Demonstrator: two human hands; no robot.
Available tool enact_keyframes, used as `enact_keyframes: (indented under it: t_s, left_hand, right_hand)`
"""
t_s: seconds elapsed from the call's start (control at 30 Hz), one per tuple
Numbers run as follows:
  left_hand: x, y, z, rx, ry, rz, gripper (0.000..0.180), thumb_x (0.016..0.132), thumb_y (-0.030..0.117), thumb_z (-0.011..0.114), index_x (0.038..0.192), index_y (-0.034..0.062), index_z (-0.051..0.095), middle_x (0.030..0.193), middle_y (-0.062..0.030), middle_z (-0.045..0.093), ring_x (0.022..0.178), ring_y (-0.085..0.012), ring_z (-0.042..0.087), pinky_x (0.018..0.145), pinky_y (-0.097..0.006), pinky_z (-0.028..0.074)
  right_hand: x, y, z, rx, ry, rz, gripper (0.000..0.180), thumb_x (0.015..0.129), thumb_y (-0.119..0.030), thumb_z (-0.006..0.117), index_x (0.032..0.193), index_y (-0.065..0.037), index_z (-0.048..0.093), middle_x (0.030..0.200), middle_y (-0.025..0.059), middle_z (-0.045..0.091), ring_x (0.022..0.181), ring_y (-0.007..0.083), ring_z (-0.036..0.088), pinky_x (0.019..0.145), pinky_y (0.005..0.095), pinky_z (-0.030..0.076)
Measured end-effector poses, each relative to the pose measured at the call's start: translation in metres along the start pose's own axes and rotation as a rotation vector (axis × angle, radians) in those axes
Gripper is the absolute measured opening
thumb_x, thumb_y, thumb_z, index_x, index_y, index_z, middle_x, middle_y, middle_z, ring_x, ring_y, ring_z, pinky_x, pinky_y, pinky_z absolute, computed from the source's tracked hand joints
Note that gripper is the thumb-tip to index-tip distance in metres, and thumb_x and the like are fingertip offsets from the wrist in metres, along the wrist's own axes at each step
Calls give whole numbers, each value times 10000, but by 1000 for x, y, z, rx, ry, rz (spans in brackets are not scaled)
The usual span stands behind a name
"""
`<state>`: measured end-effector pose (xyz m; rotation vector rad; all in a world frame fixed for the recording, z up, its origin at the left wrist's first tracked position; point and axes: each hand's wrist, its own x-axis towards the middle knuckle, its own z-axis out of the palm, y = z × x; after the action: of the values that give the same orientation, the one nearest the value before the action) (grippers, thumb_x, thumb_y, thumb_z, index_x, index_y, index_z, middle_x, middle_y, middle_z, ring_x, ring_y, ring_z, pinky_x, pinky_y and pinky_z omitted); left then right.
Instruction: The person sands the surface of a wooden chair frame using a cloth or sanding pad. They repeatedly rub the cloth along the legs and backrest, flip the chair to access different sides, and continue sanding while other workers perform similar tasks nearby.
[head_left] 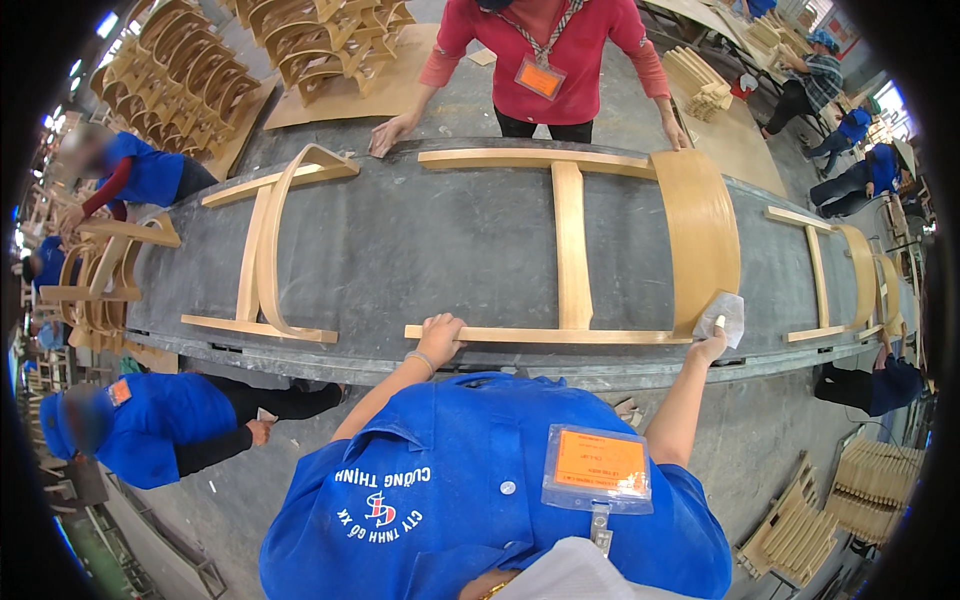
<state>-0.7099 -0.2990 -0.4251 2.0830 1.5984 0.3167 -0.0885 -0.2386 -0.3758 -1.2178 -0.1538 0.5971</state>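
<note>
A pale wooden chair frame [573, 240] lies on the grey table in front of me, with two long rails, a crossbar and a wide curved panel [703, 240] at its right end. My left hand [440, 338] is closed over the left end of the near rail. At the panel's near edge, my right hand [710, 345] holds a pale grey sheet [726, 318], which looks like sandpaper, against the wood. A white cover sits on one of its fingers. Across the table, a co-worker in red has one hand [678, 136] near the panel's far corner and the other [395, 135] on the table edge.
The long grey table [400, 230] carries another curved frame [268, 240] at left and more frames [820, 270] at right. Stacked chair parts [180, 80] stand behind. A person in blue [170, 420] is at the near left; wooden slats [790, 530] lie at the lower right.
</note>
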Motion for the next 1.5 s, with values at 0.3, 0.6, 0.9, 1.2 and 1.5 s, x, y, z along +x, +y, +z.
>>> enact_keyframes:
  t_s: [0.3, 0.6, 0.9, 1.2, 1.5]
  left_hand:
    - [-2, 0, -4, -7, -14, 17, 332, 822, 207, 840, 1128, 143, 729, 1080, -79, 660, 1124, -321, 608, 981, -472, 430]
    - [-1, 2, -8, -22, -30, 13, 329, 819, 194, 839, 1123, 132, 729, 1091, -85, 663, 1148, -319, 610, 1011, -467, 430]
    - [1, 2, -8, -29, -42, 41, 347, 833, 195, 837, 1154, 136, 718, 1080, -76, 659, 1120, -316, 608, 989, -465, 426]
    - [2, 1, -9, -44, -45, 41, 333, 832, 205, 831, 1140, 135, 723, 1066, -84, 661, 1127, -321, 613, 987, -478, 427]
    - [4, 0, -11, -35, -37, 83, 326, 829, 197, 826, 1129, 133, 716, 1062, -79, 659, 1112, -320, 616, 976, -477, 430]
  right_hand:
    - [-13, -9, 10, 1, 19, 7, 352, 1037, -129, 590, 1346, 37, 611, 1300, 100, 662, 1165, 268, 652, 1007, 405, 521]
    - [-10, -7, 9, 31, 1, -2, 359, 1034, -110, 581, 1360, 40, 601, 1316, 105, 651, 1187, 268, 641, 1037, 404, 510]
    - [-5, -1, 4, 52, 7, -8, 374, 1029, -151, 646, 1351, 38, 617, 1306, 88, 662, 1183, 246, 645, 1032, 394, 512]
    - [-6, 0, 3, 59, 39, -1, 337, 1026, -140, 638, 1316, 31, 644, 1283, 77, 676, 1152, 235, 659, 996, 380, 524]
    - [-10, -1, 6, 57, 55, -20, 374, 1031, -165, 666, 1337, 47, 628, 1313, 89, 660, 1178, 235, 644, 1017, 377, 513]
